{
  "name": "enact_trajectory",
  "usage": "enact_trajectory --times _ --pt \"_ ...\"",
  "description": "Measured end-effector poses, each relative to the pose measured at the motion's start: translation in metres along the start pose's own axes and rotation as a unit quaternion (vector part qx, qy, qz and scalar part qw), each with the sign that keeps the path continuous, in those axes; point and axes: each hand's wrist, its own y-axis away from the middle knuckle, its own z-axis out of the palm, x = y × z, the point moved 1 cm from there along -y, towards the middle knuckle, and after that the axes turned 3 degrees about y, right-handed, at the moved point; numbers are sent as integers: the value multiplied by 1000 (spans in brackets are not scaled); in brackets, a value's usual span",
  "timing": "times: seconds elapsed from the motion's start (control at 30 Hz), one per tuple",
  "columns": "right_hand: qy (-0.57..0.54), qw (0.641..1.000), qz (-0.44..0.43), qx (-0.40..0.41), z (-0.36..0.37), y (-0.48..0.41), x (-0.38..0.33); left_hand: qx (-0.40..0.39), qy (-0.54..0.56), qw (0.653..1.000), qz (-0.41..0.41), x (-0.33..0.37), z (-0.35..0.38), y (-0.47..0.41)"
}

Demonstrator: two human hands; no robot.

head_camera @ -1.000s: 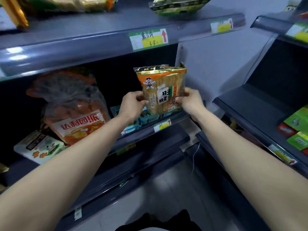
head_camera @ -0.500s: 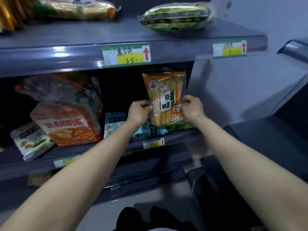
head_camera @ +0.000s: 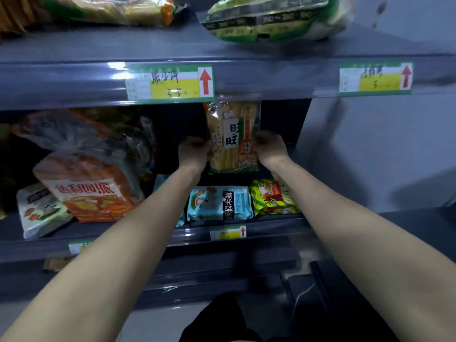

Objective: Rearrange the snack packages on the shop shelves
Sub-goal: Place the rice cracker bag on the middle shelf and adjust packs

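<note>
Held item: you had the orange-and-yellow plastic rice cracker packet (head_camera: pixel 233 137) upright, inside the middle shelf bay, its top edge tucked just under the grey metal upper shelf lip (head_camera: pixel 74 82).
Left hand (head_camera: pixel 195 150): fingers curled closed on the packet's left edge, arm stretched forward, wrist level.
Right hand (head_camera: pixel 270 148): fingers closed on the right edge, arm equally extended; both grips sat around mid-height.
Below: the packet hung clear above a blue bear-print biscuit packet (head_camera: pixel 219 202) and a green-and-yellow snack packet (head_camera: pixel 274 197) lying flat on the grey middle shelf (head_camera: pixel 246 222).
Left neighbour: a large orange clear-topped pie bag (head_camera: pixel 91 186) stood well apart, with a white-and-green packet (head_camera: pixel 40 209) beside it.
Risk 1: the top seal probably could have snagged on the lip if you raised it, crumpling the film.
Risk 2: stood on the flat packets, it likely would have tipped forward off the shelf once released.
Risk 3: squeezing the edges harder may have cracked the brittle contents.
</note>
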Motion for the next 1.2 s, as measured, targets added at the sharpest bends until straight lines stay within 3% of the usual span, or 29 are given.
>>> enact_trajectory --times 0.27,0.43,0.87,1.2 --pt "-143 987 2 -74 31 -37 7 -58 -20 998 19 -32 5 -46" --pt "-176 982 37 -62 50 -53 19 -90 -29 995 16 -45 7 -57" --pt "-208 971 57 -101 75 -95 41 -160 -78 984 -9 -55 17 -85" --pt "-212 969 50 -115 79 -102 45 -126 -87 988 2 -55 25 -95"
